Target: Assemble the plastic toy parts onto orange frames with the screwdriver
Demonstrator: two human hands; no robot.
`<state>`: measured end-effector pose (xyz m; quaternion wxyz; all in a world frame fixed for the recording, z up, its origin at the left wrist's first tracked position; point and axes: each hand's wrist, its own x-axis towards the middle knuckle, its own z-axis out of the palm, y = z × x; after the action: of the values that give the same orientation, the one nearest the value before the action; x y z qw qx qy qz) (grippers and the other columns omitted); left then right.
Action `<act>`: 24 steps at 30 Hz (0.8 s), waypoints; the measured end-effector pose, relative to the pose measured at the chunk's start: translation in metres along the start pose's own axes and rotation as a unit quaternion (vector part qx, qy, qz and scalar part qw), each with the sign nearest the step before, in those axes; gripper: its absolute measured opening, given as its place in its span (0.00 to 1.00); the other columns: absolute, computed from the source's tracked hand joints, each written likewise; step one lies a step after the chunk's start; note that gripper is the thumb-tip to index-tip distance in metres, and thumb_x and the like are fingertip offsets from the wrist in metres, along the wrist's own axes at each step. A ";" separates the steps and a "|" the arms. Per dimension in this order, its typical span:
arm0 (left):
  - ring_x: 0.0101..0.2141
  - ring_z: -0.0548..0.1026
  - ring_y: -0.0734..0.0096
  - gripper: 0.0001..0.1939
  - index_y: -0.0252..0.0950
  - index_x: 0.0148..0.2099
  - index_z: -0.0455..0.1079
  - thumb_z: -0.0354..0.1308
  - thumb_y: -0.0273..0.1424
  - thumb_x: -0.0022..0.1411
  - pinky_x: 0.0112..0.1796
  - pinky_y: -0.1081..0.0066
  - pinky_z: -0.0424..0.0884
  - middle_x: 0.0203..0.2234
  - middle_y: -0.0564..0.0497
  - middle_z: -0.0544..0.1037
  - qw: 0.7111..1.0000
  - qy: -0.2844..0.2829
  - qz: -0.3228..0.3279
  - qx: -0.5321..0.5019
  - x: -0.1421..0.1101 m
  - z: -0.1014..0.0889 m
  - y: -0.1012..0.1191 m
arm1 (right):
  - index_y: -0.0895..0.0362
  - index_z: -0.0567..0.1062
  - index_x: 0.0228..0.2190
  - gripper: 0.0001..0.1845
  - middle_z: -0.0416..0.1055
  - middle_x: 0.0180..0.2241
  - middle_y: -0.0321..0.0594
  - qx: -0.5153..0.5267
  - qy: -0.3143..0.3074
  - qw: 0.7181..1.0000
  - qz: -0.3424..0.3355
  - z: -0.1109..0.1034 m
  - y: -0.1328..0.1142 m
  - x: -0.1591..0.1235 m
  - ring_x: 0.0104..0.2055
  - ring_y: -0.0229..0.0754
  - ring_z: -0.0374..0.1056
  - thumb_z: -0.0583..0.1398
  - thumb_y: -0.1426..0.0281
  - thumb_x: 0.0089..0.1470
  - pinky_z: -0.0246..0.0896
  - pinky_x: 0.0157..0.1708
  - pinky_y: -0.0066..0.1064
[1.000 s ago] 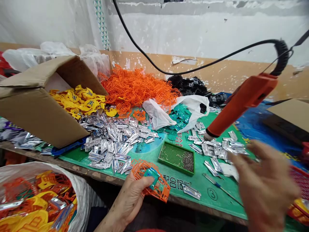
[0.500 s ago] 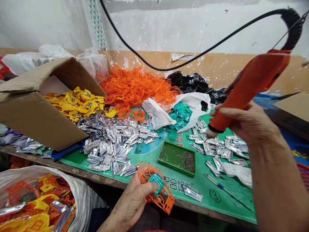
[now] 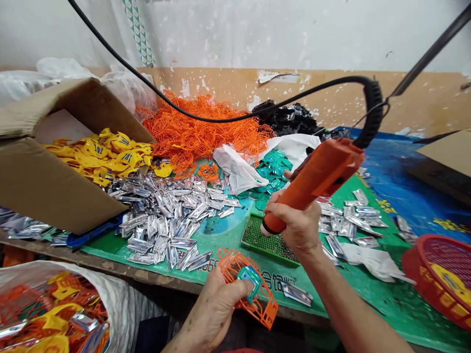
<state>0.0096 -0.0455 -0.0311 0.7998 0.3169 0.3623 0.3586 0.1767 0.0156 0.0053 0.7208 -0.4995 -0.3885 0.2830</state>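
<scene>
we count two hands, each wrapped around one thing. our left hand (image 3: 221,301) has its thumb pressed down on one green piece (image 3: 248,280) set on one orange frame (image 3: 267,308); our right hand (image 3: 300,223) has its fingers closed around one orange-red driver (image 3: 316,174). on the counter (image 3: 401,306) we see one green tray (image 3: 256,234) with small screws, one red basket (image 3: 414,264) at the right, and one loose silver piece (image 3: 299,295) near the front edge. two cardboard boxes (image 3: 51,184) (image 3: 451,154) stand at either side, and one white sack (image 3: 125,294) is at the lower left. the silver, yellow, orange, green and black parts are heaped too thickly for us to count.

the orange frame lies against our left hand, its lattice spreading forward and to the right past our thumb, with the green piece right under the thumb tip. it is on our side of the green tray, apart from our right hand. the driver slants up and right from our right hand, its tip over the tray; we cannot tell whether they touch.
</scene>
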 end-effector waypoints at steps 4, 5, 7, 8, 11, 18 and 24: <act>0.36 0.72 0.66 0.17 0.36 0.43 0.72 0.61 0.22 0.49 0.43 0.64 0.71 0.34 0.50 0.76 1.000 0.005 0.003 0.001 0.000 -0.002 -0.001 | 0.57 0.73 0.20 0.06 0.70 0.20 0.32 0.005 0.020 1.000 -0.014 0.001 0.009 -0.003 0.23 0.38 0.65 0.66 0.72 0.35 0.63 0.28 0.36; 0.36 0.72 0.66 0.17 0.36 0.43 0.72 0.61 0.22 0.49 0.43 0.65 0.71 0.34 0.50 0.76 1.000 0.005 0.002 -0.002 0.000 -0.002 -0.001 | 0.57 0.73 0.20 0.06 0.70 0.21 0.32 0.008 0.024 1.000 -0.016 0.001 0.009 -0.002 0.23 0.38 0.65 0.66 0.72 0.35 0.63 0.28 0.36; 0.35 0.73 0.66 0.17 0.36 0.43 0.73 0.61 0.22 0.48 0.42 0.65 0.71 0.34 0.50 0.76 1.000 0.005 0.003 -0.006 0.000 -0.003 -0.002 | 0.57 0.73 0.21 0.07 0.70 0.21 0.31 0.012 0.031 0.999 -0.019 0.002 0.010 -0.002 0.23 0.38 0.65 0.66 0.72 0.35 0.63 0.29 0.36; 0.35 0.73 0.66 0.17 0.36 0.43 0.73 0.61 0.22 0.49 0.42 0.65 0.71 0.34 0.50 0.76 1.000 0.002 0.004 -0.006 0.000 -0.003 -0.002 | 0.57 0.73 0.21 0.07 0.70 0.21 0.32 0.013 0.034 0.999 -0.020 0.002 0.011 -0.001 0.23 0.38 0.65 0.66 0.72 0.35 0.63 0.29 0.36; 0.36 0.73 0.66 0.16 0.35 0.43 0.74 0.60 0.22 0.49 0.42 0.66 0.71 0.36 0.49 0.77 1.000 -0.008 0.014 -0.002 0.001 -0.001 0.000 | 0.57 0.73 0.23 0.08 0.70 0.21 0.31 0.014 0.033 0.999 -0.019 0.002 0.013 -0.001 0.23 0.38 0.65 0.66 0.72 0.35 0.63 0.28 0.36; 0.37 0.73 0.66 0.17 0.36 0.44 0.74 0.59 0.21 0.49 0.43 0.67 0.71 0.34 0.51 0.77 1.000 -0.001 0.017 0.003 0.003 -0.001 -0.001 | 0.56 0.73 0.22 0.06 0.70 0.21 0.32 -0.007 0.026 0.999 -0.028 0.000 0.020 -0.001 0.25 0.39 0.67 0.64 0.73 0.36 0.65 0.30 0.37; 0.38 0.74 0.64 0.17 0.36 0.44 0.73 0.60 0.22 0.49 0.43 0.66 0.71 0.36 0.50 0.78 1.000 0.007 0.011 0.002 0.004 -0.002 -0.001 | 0.55 0.73 0.21 0.03 0.70 0.21 0.33 -0.021 0.017 0.999 -0.030 -0.001 0.020 -0.002 0.26 0.42 0.68 0.63 0.72 0.37 0.67 0.31 0.40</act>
<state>0.0102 -0.0428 -0.0344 0.7923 0.3200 0.3654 0.3692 0.1761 0.0201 -0.0140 0.7244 -0.5075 -0.3970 0.2449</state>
